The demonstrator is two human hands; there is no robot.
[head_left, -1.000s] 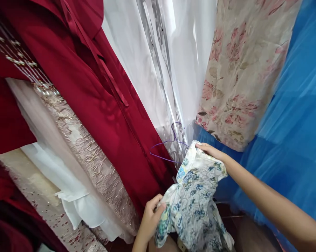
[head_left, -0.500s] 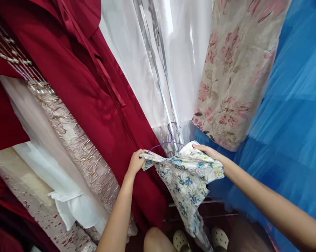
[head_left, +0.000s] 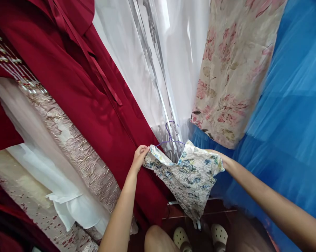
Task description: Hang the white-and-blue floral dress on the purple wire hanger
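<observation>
A white floral dress [head_left: 188,183] with blue and yellow print hangs in front of me, its neckline spread to face up. A thin purple hanger [head_left: 170,138] shows inside the neck, its hook up against the metal stand. At the left shoulder, my left hand [head_left: 140,156] pinches the edge of the cloth between thumb and fingers. My right hand [head_left: 218,156] is at the right shoulder, mostly behind the sleeve. Its fingers are hidden by the cloth, so its grip does not show.
A white metal stand [head_left: 163,84] rises behind the dress, before white fabric. Long red garments [head_left: 108,122] hang at left, a pink-flowered garment [head_left: 222,84] and blue tulle [head_left: 286,115] at right. Pale clogs [head_left: 181,238] are on my feet below.
The dress's front has spread wider and its lower end now appears shorter. My right hand has slipped from the top of the shoulder to behind the sleeve. My left hand still pinches the cloth.
</observation>
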